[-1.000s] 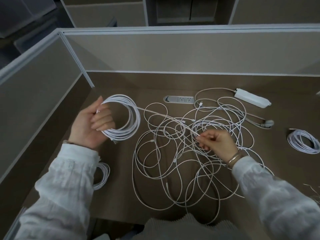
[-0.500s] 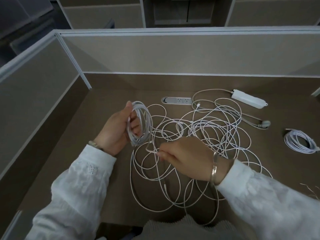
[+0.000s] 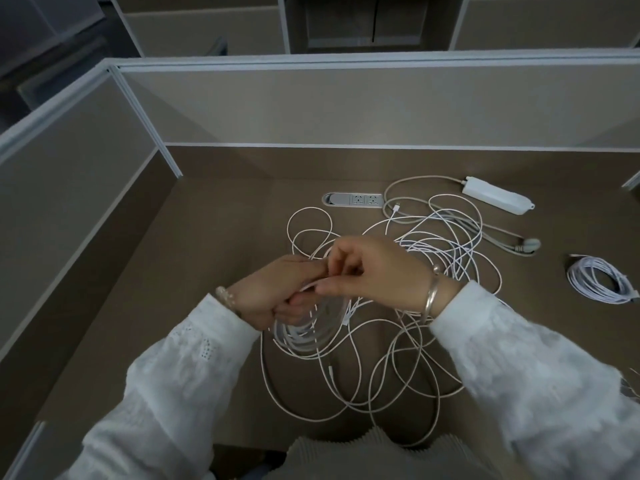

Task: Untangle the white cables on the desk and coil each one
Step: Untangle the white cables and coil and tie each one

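A tangle of thin white cables [image 3: 408,348] sprawls over the middle of the brown desk [image 3: 214,271]. My left hand [image 3: 277,292] grips a partly wound white coil [image 3: 304,336] that hangs below its fingers, above the tangle. My right hand [image 3: 374,271] sits right against the left one and pinches a strand of the same cable at the top of the coil. A finished white coil [image 3: 601,280] lies apart at the far right of the desk.
A white power strip [image 3: 497,195] with a grey cord and plug [image 3: 528,245] lies at the back right. A desk socket panel [image 3: 353,199] is set into the surface behind the tangle. Beige partition walls [image 3: 346,109] close the desk at the back and left.
My left hand has carried the coil from the left toward the middle, over the tangle. My right hand has come left and up to meet it and now pinches a strand at the coil.
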A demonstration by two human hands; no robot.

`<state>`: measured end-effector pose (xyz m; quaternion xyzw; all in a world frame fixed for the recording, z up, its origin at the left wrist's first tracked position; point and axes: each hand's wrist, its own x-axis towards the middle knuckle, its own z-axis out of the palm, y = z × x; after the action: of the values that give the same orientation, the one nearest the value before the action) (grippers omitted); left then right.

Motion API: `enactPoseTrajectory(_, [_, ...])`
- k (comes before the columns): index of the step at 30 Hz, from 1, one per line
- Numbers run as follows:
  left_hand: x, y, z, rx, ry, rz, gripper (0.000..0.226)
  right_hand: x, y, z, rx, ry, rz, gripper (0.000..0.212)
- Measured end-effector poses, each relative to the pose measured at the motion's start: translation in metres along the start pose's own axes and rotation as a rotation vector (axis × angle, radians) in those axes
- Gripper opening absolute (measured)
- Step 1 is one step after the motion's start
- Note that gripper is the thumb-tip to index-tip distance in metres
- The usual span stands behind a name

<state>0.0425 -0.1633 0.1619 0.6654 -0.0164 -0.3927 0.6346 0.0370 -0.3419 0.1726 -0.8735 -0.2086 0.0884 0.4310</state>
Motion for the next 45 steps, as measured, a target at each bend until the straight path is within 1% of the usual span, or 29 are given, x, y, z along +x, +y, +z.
enactPoseTrajectory(3, [-0.009,0.005,-0.018,-0.151,-0.121,-0.101,0.039,-0.003,0.023,-0.013,0.212,-0.028,0.037,0.016])
enactPoseTrajectory(5, [-0.017,0.006,-0.036,-0.249,-0.207,-0.144,0.04,-0.007,0.039,-0.022,0.213,-0.024,0.061,0.014])
enactPoseTrajectory(6, [-0.021,0.007,-0.046,-0.332,-0.289,-0.153,0.04,-0.009,0.047,-0.025,0.169,-0.014,0.071,0.013])
enactPoseTrajectory(8, [-0.03,0.01,-0.069,-0.574,-0.525,-0.123,0.041,-0.015,0.063,-0.033,0.134,0.036,0.095,0.014])
enactPoseTrajectory(9, [-0.034,0.011,-0.079,-0.658,-0.59,-0.09,0.045,-0.019,0.07,-0.036,0.174,0.07,0.112,0.015])
enactPoseTrajectory(10, [-0.037,0.012,-0.088,-0.704,-0.614,-0.052,0.048,-0.023,0.075,-0.038,0.233,0.1,0.128,0.016])
enactPoseTrajectory(12, [-0.038,0.01,-0.099,-0.736,-0.615,-0.007,0.055,-0.027,0.081,-0.039,0.376,0.144,0.149,0.017])
enactPoseTrajectory(14, [-0.033,0.003,-0.101,-0.773,-0.612,0.025,0.058,-0.028,0.079,-0.031,0.438,0.203,0.153,0.011])
enactPoseTrajectory(16, [-0.026,-0.004,-0.099,-0.811,-0.615,0.068,0.057,-0.027,0.075,-0.021,0.359,0.285,0.17,0.009])
enactPoseTrajectory(17, [-0.022,-0.007,-0.097,-0.82,-0.586,0.088,0.056,-0.028,0.072,-0.015,0.268,0.3,0.177,0.009])
enactPoseTrajectory(18, [-0.02,-0.007,-0.093,-0.805,-0.517,0.109,0.054,-0.029,0.068,-0.01,0.148,0.287,0.163,0.009])
enactPoseTrajectory(21, [-0.017,-0.006,-0.076,-0.674,-0.132,0.209,0.053,-0.031,0.054,0.008,-0.176,0.166,0.083,0.011])
enactPoseTrajectory(22, [-0.016,-0.003,-0.069,-0.657,-0.051,0.24,0.054,-0.032,0.049,0.014,-0.253,0.139,0.065,0.012])
enactPoseTrajectory(23, [-0.015,-0.002,-0.065,-0.658,-0.009,0.262,0.054,-0.031,0.044,0.02,-0.312,0.114,0.055,0.014])
enactPoseTrajectory(24, [-0.013,-0.001,-0.063,-0.672,-0.003,0.266,0.054,-0.031,0.04,0.026,-0.35,0.086,0.054,0.016])
enactPoseTrajectory(25, [-0.012,0.0,-0.064,-0.7,-0.039,0.262,0.054,-0.03,0.037,0.032,-0.367,0.059,0.054,0.019])
enactPoseTrajectory(26, [-0.012,0.0,-0.065,-0.748,-0.135,0.259,0.053,-0.028,0.035,0.037,-0.36,0.04,0.05,0.02])
enactPoseTrajectory(28, [-0.015,0.004,-0.073,-0.871,-0.404,0.264,0.051,-0.025,0.036,0.042,-0.27,0.018,0.054,0.021])
enactPoseTrajectory(29, [-0.018,0.007,-0.079,-0.908,-0.472,0.271,0.051,-0.024,0.041,0.042,-0.197,0.015,0.078,0.02])
enactPoseTrajectory(30, [-0.022,0.009,-0.086,-0.929,-0.5,0.287,0.052,-0.023,0.048,0.039,-0.127,0.023,0.112,0.019])
enactPoseTrajectory(32, [-0.034,0.014,-0.102,-0.944,-0.512,0.318,0.053,-0.024,0.065,0.03,0.002,0.052,0.181,0.023])
enactPoseTrajectory(34, [-0.044,0.015,-0.116,-0.944,-0.499,0.313,0.057,-0.03,0.076,0.018,0.167,0.07,0.255,0.027])
enactPoseTrajectory(37, [-0.049,0.006,-0.128,-0.898,-0.425,0.254,0.063,-0.038,0.082,0.0,0.374,0.083,0.304,0.012])
enactPoseTrajectory(38, [-0.048,0.001,-0.13,-0.896,-0.4,0.238,0.064,-0.039,0.082,-0.005,0.416,0.103,0.314,0.01])
enactPoseTrajectory(41, [-0.043,-0.008,-0.129,-0.905,-0.38,0.213,0.065,-0.038,0.071,-0.015,0.503,0.202,0.27,0.014])
enactPoseTrajectory(43, [-0.034,-0.012,-0.126,-0.911,-0.425,0.212,0.064,-0.038,0.053,-0.02,0.508,0.24,0.198,0.013])
enactPoseTrajectory(45, [-0.025,-0.013,-0.115,-0.902,-0.495,0.194,0.062,-0.036,0.031,-0.02,0.485,0.243,0.101,0.009])
